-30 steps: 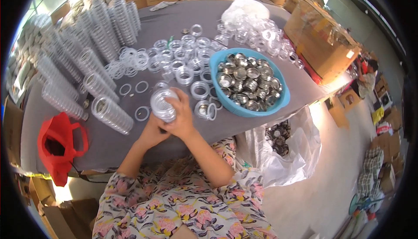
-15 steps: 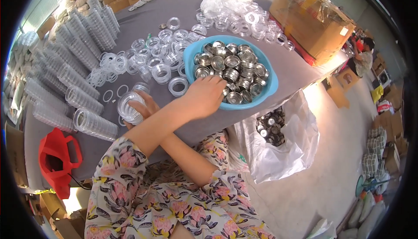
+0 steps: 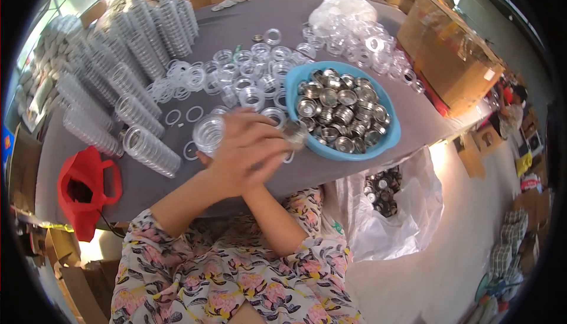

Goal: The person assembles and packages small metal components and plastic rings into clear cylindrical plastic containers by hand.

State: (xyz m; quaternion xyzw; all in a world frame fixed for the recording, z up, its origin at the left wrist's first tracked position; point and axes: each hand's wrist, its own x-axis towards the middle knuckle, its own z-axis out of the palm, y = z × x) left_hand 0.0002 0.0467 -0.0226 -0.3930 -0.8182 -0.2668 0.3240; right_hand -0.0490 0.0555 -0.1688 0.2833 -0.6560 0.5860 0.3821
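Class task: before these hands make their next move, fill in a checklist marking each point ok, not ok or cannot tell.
1. Left hand has a metal piece at its fingertips: ok, though blurred.
2. Right hand in clear view: not ok; the left hand covers most of it.
3. Right hand's grip on the clear round piece firm: cannot tell; the contact is mostly hidden.
4. Arms uncrossed: not ok; the left one passes over the right.
5. Blue basin stocked with shiny lids: ok.
6. Red bag clear of both hands: ok.
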